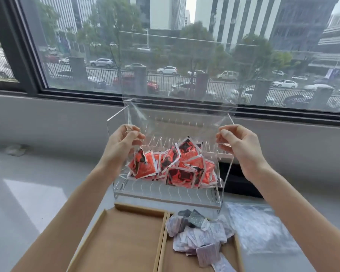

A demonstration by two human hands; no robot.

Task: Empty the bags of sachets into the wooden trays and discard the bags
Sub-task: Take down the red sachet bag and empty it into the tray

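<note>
I hold a clear plastic bag (177, 122) up in front of me, above the far end of the trays. My left hand (124, 142) pinches its left edge and my right hand (239, 144) pinches its right edge. Red and black sachets (177, 167) are heaped in the bottom of the bag. Below, two wooden trays lie side by side. The left tray (126, 238) holds nothing. The right tray (171, 260) carries a pile of pale purple and grey sachets (200, 234).
A clear acrylic rack (165, 195) stands just behind the trays, partly hidden by the bag. A flat clear bag (261, 228) lies on the white counter to the right of the trays. A large window (86, 55) runs along the back wall.
</note>
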